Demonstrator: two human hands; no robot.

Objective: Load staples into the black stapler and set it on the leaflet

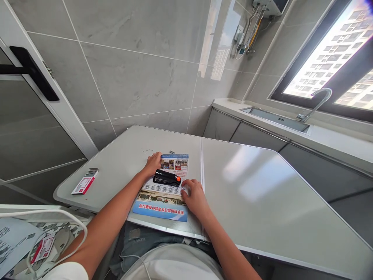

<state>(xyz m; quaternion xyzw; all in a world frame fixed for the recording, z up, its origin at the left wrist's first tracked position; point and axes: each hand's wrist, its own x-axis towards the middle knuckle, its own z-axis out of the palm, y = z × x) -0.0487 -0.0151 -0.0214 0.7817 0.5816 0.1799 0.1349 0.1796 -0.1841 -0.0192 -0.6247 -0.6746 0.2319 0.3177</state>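
A printed leaflet [163, 212] with a blue lower band lies flat on the white folding table [247, 217]. On top of it rests a black stapler [166, 178] with an orange spot at its right end. My left hand [152, 164] is at the leaflet's upper left edge, its fingers closed on that edge. At the right edge, beside the stapler's right end, is my right hand [194, 194], with its fingers curled and a little apart. Loose staples [171, 152] lie just beyond the leaflet's top edge.
A red and white staple box [85, 182] sits at the table's left. At lower left, a white cable [58, 212] hangs over a bin [84, 216] with papers. A door stands left, a tiled wall ahead, and a counter with a sink [276, 118] at the right.
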